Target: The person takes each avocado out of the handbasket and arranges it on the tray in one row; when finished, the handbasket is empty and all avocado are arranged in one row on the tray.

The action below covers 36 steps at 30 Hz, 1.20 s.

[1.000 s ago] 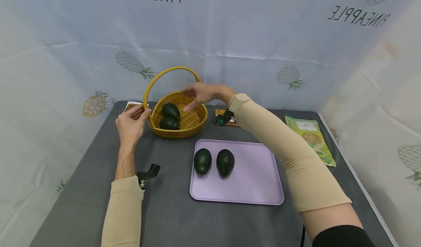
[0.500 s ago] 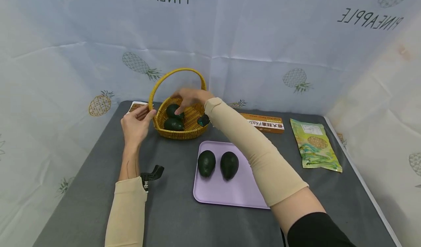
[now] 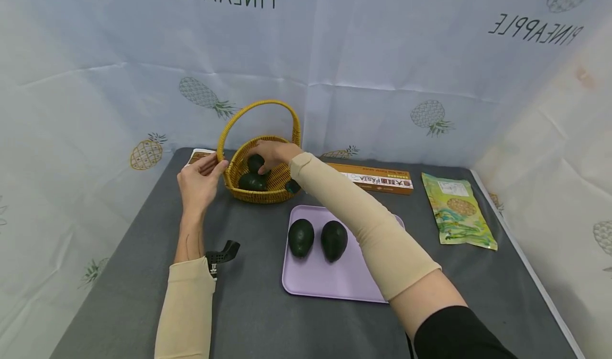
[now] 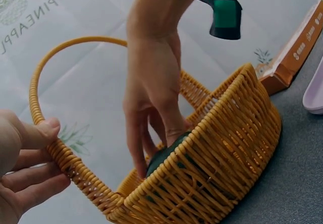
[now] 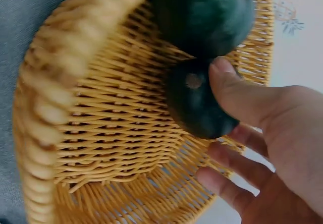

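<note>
The right hand's (image 3: 271, 153) grip apparently pinches the farther avocado (image 5: 187, 105) inside the basket (image 3: 262, 196), fingertips partly hidden; the left hand (image 3: 198, 185) pinches the handle (image 3: 274, 103). Steadying that handle should help when lifting past the nearer avocado (image 3: 252, 182).

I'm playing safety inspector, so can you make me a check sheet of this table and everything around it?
Surface: dark gray tabletop.
Job's things: yellow wicker basket holding a front avocado and a back avocado; lilac tray bearing a left avocado and a right avocado.
Clutter: pasta box, yellow-green packet, and another box, partly hidden.
Left hand: holds the basket's handle.
Right hand: inside the basket, gripping the back avocado.
Cables: a black strand, perhaps a cable, by the right arm; mostly hidden.
Surroundings: pineapple-print cloth behind and at both sides.
</note>
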Motion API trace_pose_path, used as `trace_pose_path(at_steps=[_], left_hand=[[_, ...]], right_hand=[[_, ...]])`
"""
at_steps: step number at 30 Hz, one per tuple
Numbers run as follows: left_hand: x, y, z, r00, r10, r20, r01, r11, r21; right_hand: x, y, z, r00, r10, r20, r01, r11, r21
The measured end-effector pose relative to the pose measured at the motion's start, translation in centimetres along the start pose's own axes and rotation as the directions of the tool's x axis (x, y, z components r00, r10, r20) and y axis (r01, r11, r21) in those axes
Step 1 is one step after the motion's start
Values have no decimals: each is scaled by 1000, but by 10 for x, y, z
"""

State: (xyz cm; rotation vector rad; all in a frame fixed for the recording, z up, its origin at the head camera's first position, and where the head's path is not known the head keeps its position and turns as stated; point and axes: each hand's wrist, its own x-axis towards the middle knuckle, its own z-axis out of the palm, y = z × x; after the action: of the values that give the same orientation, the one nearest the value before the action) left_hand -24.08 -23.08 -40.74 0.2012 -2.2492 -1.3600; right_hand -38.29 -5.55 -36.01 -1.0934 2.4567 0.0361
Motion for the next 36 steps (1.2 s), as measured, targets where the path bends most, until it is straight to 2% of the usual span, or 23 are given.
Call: trace_pose_path(at_steps=[2,10,16,23,28,33,36], left_hand=[[0,0,1,1000,1,-2,-1,1000,-4],[-1,3,1,1000,-10,0,10,1000,-11],[-3,3,3,1000,-13,6,14,1000,-11],[-3,3,4,1000,2,3,-1,1000,-18],[-2,3,2,1000,12,-5,-12,1000,-15],[1,1,-2,999,32,-18,-33,999,-13],[1,0,-2,1000,28,-12,-28,1000,-14]], right_hand=[[-2,2,3,1000,10,-1,-10,1000,-1],[-7,9,8,999,36,4,-37,988,147],[-11,13,17,999,47,2,-47,991,123],[-21,22,17,995,58,-78,-51,995,85],[-49,29,4,988,53,-144,-38,993,111],[-92,34,-10,979,70,-189,-34,981,191],[-124,42,-10,978,87,-191,-43,973,225]])
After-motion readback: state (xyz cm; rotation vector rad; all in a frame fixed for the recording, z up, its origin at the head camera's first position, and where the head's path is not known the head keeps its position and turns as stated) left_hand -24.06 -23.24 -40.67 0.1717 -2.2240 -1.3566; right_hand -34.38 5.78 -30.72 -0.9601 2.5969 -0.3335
